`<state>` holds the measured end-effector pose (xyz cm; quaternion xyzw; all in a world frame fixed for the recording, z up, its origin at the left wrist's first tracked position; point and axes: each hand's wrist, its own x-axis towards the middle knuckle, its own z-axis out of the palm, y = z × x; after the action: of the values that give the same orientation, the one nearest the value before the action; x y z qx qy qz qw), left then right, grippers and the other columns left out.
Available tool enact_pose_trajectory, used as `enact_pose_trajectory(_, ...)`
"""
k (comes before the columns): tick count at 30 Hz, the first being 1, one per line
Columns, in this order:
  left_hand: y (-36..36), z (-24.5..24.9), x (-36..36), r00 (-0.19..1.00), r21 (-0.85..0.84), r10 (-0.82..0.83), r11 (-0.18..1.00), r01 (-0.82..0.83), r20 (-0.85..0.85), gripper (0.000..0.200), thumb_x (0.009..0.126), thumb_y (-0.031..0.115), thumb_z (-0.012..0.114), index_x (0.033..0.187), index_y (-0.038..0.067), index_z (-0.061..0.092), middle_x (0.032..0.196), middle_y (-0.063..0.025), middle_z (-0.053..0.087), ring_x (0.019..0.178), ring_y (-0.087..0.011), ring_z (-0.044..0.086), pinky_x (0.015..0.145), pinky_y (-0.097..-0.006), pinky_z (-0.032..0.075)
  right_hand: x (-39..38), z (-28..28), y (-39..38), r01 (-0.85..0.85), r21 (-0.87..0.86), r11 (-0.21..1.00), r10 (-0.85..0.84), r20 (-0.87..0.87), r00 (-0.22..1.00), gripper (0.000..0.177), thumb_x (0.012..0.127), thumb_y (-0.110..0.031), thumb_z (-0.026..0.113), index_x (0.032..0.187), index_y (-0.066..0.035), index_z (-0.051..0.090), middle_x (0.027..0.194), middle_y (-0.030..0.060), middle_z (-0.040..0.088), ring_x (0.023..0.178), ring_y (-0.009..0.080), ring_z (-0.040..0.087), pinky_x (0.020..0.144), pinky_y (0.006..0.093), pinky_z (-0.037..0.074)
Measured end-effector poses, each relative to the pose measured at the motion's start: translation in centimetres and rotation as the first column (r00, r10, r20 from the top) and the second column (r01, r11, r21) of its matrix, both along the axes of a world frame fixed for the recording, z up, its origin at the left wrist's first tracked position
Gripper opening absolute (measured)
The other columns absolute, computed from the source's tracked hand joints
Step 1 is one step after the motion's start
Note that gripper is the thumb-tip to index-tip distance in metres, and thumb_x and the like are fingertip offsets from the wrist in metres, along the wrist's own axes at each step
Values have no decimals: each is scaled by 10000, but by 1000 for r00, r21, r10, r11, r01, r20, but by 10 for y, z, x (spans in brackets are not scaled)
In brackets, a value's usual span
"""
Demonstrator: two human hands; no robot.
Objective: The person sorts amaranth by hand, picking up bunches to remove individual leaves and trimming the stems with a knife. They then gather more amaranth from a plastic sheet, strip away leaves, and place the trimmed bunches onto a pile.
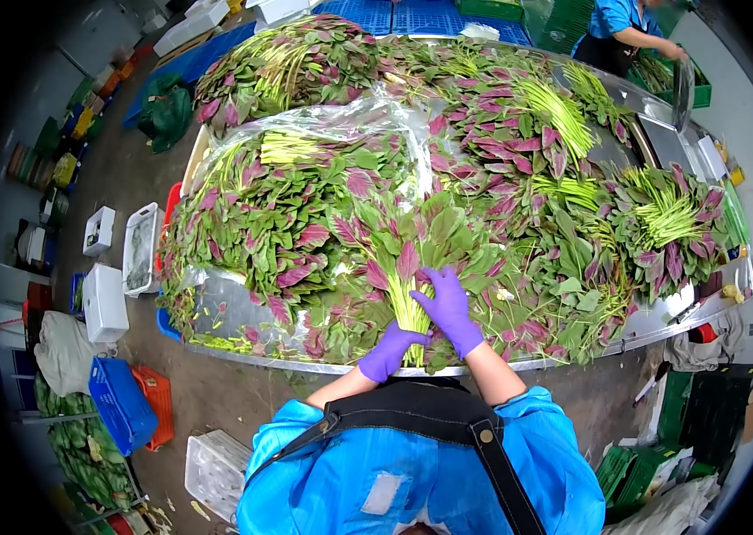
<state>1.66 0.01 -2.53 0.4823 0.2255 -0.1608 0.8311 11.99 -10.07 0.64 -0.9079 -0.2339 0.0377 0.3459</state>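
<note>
A bunch of red-and-green amaranth [408, 308] stands nearly upright at the table's near edge, leaves pointing away from me and pale stems towards me. My left hand [385, 353], in a purple glove, is closed around the lower stems. Higher up, my right hand [450, 314], gloved alike, grips the bunch from its right side with bent fingers; part of its grasp is hidden. Loose leaves and stems lie around both hands. To the left is a large heap of amaranth [261, 227] on clear plastic film [332, 116].
More amaranth bunches [564, 116] cover the metal table [519, 364], including a stacked bunch [666, 214] at right. Blue and orange crates [122, 406] and white boxes [106, 303] stand on the floor at left. A co-worker [622, 36] stands by a green crate at the far right.
</note>
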Motion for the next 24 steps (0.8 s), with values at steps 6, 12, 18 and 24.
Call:
enact_pose_trajectory(6,4,10,-2,999,-5,-33,999,33,-26,404,638,-65,606,1031,1,537,915,-56,594,844,-165,568,756,-252,439,-11,-8,-12,-118,211,970,148,-130,980,188,740,-227,665,837,-66,650,641,70,572,558,213,567,538,300,454)
enact_pose_trajectory(12,5,20,-3,999,-111,28,994,-25,27,395,647,-31,616,1036,-15,550,937,-57,603,867,-151,566,779,-256,434,-16,33,-54,102,463,881,412,-854,316,144,807,-151,621,844,-12,604,642,-3,555,522,62,482,474,210,378)
enact_pose_trajectory(18,7,47,1,999,-194,-1,981,-7,-41,416,652,-35,613,1062,-14,546,956,-64,611,875,-158,578,772,-261,447,1,32,-107,-109,590,800,600,-791,120,123,804,-102,610,866,2,591,648,22,547,498,69,466,472,207,369)
enact_pose_trajectory(24,-3,27,-2,1000,11,26,1000,-26,14,427,643,-64,605,1061,-4,543,940,-58,607,851,-158,587,757,-273,461,12,41,-99,-282,-490,825,175,-253,952,433,626,-185,721,1030,-94,593,1083,162,521,931,328,523,776,399,445)
